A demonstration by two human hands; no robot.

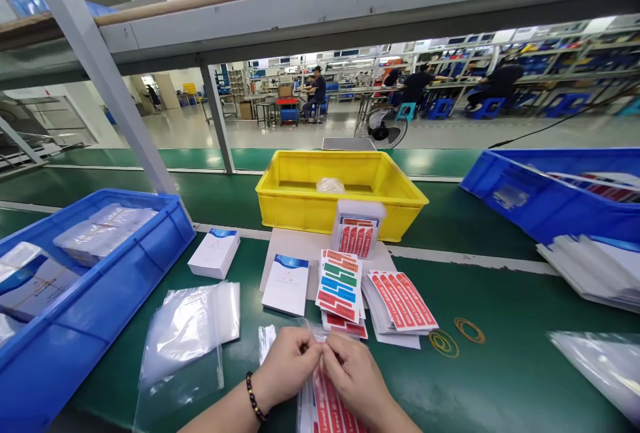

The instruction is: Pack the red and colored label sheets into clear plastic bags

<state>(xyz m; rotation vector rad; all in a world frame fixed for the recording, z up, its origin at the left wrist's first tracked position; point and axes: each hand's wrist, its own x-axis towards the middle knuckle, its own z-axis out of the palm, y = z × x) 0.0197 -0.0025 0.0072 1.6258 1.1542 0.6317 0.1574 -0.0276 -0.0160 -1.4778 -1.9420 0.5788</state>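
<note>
My left hand [285, 365], with a dark beaded bracelet at the wrist, and my right hand [359, 374] meet at the front middle of the bench. Thumbs and fingers of both pinch the upper edge of a clear plastic bag [336, 413]. Red-and-white label sheets show inside it; my hands cover part of it. Just beyond lie a pile of multicoloured label sheets [340, 284] and, to its right, a fanned stack of red label sheets [404, 301]. White booklets with blue tops [286, 286] sit to the left of these.
Loose clear bags [183, 333] lie at left, near a blue bin [125, 273] of bagged items. Behind stands a yellow bin [295, 212]; another blue bin [530, 206] is at right. Rubber bands [444, 344] rest on the green bench. A metal post [107, 80] rises at left.
</note>
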